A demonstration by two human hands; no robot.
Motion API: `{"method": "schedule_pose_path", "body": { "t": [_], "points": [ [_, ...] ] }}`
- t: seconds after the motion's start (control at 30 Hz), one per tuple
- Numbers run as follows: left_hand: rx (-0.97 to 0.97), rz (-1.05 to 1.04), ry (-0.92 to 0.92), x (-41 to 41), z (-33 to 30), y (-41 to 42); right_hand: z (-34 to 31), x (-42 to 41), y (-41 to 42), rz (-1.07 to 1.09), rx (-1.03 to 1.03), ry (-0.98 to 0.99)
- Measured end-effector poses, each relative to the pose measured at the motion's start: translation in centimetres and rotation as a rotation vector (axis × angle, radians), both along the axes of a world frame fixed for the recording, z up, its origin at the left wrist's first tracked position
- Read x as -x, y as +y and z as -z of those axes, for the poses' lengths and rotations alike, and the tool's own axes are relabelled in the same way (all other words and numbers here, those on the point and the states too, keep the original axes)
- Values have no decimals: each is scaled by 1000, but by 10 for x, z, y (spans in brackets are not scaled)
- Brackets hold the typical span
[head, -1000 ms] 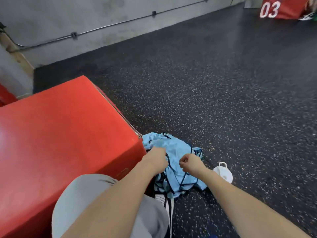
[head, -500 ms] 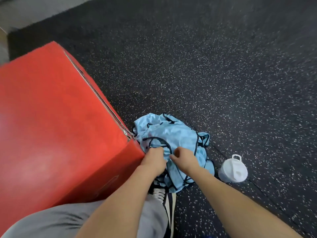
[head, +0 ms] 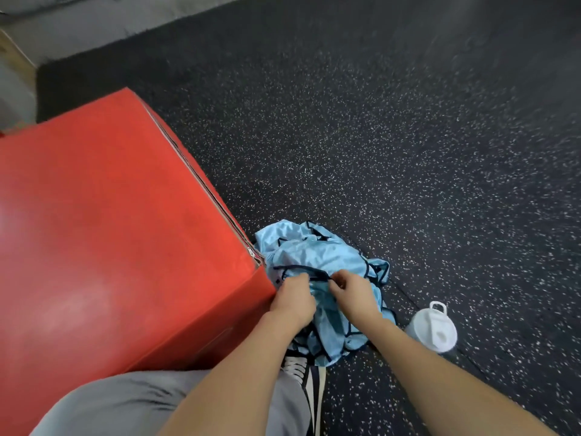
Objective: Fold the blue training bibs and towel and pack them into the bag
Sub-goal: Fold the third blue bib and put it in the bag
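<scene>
Here: left hand (head: pixel 294 298) and right hand (head: pixel 353 292), knuckles up, side by side. Both pinch the dark trim of crumpled light-blue fabric bibs (head: pixel 317 253) heaped right of a red padded box (head: pixel 119 234).

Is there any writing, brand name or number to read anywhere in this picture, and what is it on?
None can be read.
Red box: no print shows on its faces.
Blue bibs: only dark trim, no number visible.
White bottle: lid unmarked.
Shoe: stripes only.
</scene>
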State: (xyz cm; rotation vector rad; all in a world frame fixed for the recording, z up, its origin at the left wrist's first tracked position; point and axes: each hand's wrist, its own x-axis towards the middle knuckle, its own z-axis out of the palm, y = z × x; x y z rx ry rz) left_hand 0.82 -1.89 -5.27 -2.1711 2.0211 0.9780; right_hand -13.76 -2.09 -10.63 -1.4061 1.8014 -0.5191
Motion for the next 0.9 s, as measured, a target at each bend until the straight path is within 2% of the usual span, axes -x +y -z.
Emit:
{"method": "schedule_pose_path", "body": {
  "t": [0.13, 0.37, 0.63, 0.9],
  "points": [
    [121, -30, 70, 0, -37, 11, -49, 21, 4, -24, 177, -68],
    [379, -12, 133, -5, -123, 25, -165, 31, 3, -171, 473, 41],
    [684, 3, 197, -2, -267, 23, -321, 21, 0, -360, 719, 82],
    [914, -21, 249, -33, -400, 25, -473, 10, 10, -382, 938, 199]
  ]
}}
